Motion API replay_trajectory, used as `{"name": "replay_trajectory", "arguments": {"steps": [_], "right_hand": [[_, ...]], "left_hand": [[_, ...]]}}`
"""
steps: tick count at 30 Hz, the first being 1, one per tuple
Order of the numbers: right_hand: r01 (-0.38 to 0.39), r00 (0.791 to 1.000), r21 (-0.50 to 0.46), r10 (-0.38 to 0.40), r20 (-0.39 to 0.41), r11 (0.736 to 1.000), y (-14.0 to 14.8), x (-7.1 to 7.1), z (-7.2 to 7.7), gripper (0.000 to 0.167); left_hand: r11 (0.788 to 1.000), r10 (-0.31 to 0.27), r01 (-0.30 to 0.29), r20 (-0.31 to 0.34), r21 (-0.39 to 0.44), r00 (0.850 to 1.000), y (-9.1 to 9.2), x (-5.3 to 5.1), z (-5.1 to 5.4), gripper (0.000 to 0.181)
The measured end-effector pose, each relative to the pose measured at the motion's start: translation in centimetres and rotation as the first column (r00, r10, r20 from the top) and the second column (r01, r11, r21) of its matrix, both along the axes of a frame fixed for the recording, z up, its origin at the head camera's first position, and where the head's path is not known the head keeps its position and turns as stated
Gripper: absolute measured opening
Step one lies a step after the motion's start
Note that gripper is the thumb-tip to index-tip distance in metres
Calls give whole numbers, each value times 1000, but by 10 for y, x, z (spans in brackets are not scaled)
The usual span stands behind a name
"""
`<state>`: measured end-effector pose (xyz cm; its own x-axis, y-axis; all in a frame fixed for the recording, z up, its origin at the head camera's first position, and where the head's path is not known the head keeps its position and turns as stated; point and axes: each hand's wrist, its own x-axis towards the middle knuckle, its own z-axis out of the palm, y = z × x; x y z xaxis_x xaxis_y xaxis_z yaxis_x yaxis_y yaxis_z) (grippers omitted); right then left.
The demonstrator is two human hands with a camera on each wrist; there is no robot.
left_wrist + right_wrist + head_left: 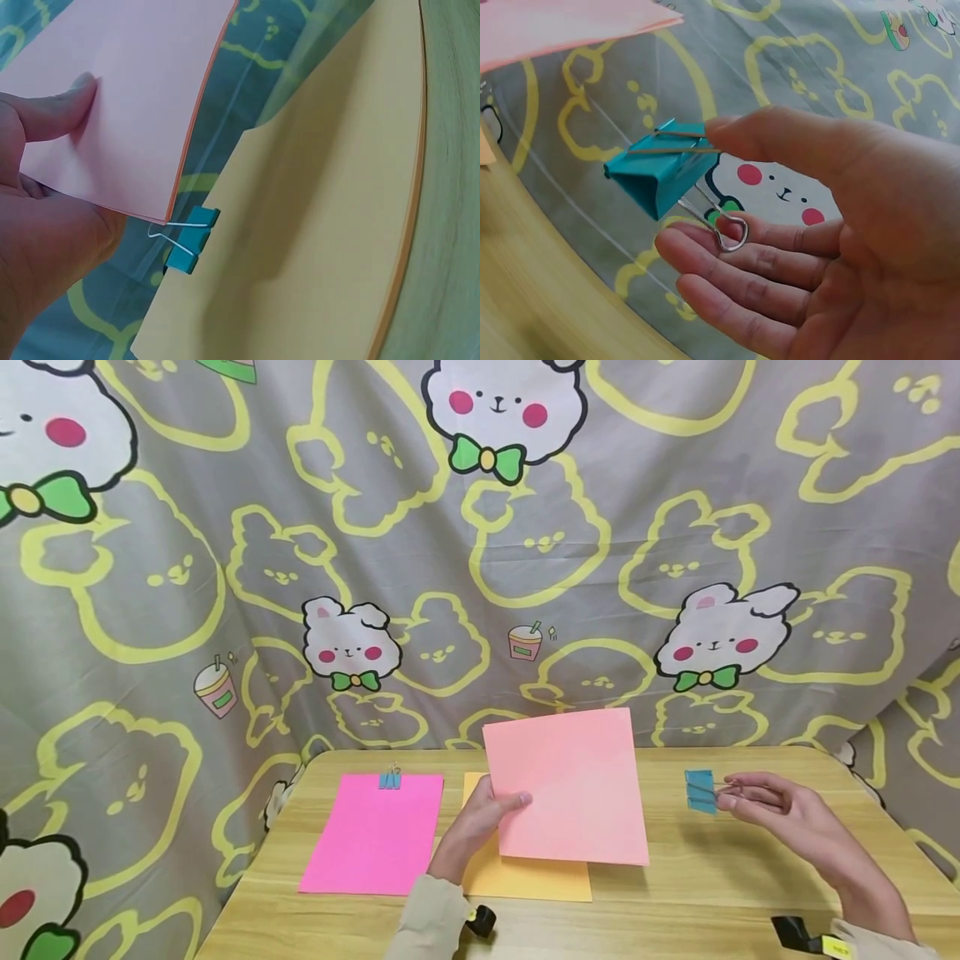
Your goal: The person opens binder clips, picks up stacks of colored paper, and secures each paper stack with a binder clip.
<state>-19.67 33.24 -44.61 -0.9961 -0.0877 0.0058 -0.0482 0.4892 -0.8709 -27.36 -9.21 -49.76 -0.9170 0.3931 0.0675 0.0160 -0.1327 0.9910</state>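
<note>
My left hand [474, 827] grips a stack of light pink paper [570, 785] by its left side, thumb on the front face. The stack is raised and tilted above the table. Off to the right, my right hand [795, 818] pinches a blue binder clip [701, 792] by its wire handles. In the right wrist view the thumb rests on one handle of that clip [664, 161], and the other handle touches the fingers. The clip is apart from the pink stack. Below the stack lies yellow-orange paper [528, 883], with a teal binder clip [193, 240] on its edge.
Bright pink paper [371, 839] lies at the left of the wooden table [697, 902], with a blue binder clip [390, 780] on its far edge. A grey curtain [450, 568] with cartoon bunnies hangs behind the table's far edge and along the left.
</note>
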Motion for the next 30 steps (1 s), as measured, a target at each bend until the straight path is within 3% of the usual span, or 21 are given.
{"name": "replay_trajectory", "arguments": {"steps": [15,23,30], "right_hand": [[-66,998,-155,64,-14,986,-5,-3,-6,45],[-102,992,-234,82,-94,967,-4,-5,-10,32],[-125,990,-272,102,-98,954,-5,-6,-9,29]], "left_hand": [[999,-41,40,-14,-17,999,-1,2,3,27],[999,-22,22,5,-23,1000,1,2,1,30],[999,-14,14,2,-34,1000,1,2,1,28]]}}
